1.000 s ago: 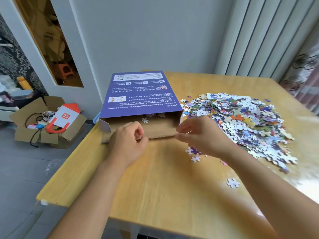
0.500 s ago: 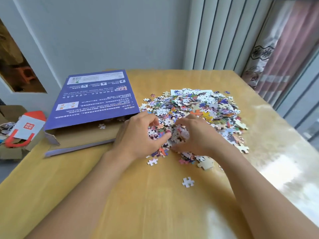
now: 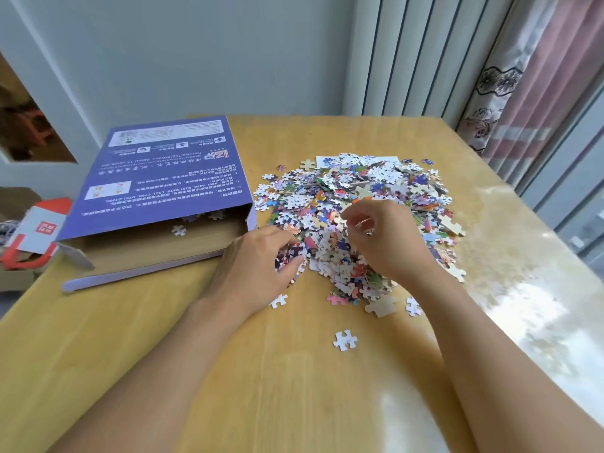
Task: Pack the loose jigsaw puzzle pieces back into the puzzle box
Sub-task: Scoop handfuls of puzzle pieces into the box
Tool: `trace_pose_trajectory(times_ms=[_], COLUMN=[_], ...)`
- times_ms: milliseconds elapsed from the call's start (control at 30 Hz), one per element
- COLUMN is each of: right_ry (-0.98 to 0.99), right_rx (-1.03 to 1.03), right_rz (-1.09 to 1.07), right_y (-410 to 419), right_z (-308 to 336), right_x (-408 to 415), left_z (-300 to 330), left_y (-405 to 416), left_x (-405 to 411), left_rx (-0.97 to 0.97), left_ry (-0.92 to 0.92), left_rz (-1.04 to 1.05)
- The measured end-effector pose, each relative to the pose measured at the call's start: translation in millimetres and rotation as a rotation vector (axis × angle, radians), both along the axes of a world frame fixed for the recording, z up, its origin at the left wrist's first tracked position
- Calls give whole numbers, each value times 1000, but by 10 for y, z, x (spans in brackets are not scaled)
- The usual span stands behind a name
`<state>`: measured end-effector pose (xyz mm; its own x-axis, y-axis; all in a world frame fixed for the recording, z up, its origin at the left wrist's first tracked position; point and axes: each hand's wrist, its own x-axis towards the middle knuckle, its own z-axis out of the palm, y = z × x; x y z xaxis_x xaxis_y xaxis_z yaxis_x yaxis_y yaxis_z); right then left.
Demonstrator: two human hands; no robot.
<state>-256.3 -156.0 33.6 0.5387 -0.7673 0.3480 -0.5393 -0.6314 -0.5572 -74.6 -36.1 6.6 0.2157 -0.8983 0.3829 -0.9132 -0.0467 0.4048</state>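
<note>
A big heap of loose jigsaw pieces (image 3: 356, 194) covers the middle of the wooden table (image 3: 228, 371). The purple puzzle box (image 3: 157, 178) lies flat on the left with its open end facing me, and a few pieces (image 3: 178, 229) rest inside. My left hand (image 3: 258, 266) curls round a clump of pieces at the heap's near left edge. My right hand (image 3: 385, 240) curls over the near side of the heap, fingers gathering pieces. Stray single pieces (image 3: 344, 340) lie on the table in front of the heap.
The table's left edge drops to the floor, where a cardboard carton (image 3: 19, 256) holds a red and white bag. A wall and pleated curtains (image 3: 425, 60) stand behind the table. Sunlight glares on the table's right side (image 3: 523, 289).
Both hands moved from the box's open end to the heap. They now scoop pieces together at its near edge. My view swung right.
</note>
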Motion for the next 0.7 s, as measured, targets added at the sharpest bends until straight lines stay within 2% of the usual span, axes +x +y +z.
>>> trace_pose_trajectory(times_ms=[167,300,533,700], right_ry=[103,304,404,301], right_rx=[159,116,128,154], right_rz=[18,36,-80,-40], right_y=[49,93,68,45], right_z=[64,53,69,56], right_x=[-56,-44,-94,-37], left_z=[-27,25,21,10], left_y=[6,34,-18,-32], left_x=[1,-40,-23,16], left_rx=[-68,-109,-106,-86], left_ry=[187,403,647,888], left_rz=[-32,22,33,76])
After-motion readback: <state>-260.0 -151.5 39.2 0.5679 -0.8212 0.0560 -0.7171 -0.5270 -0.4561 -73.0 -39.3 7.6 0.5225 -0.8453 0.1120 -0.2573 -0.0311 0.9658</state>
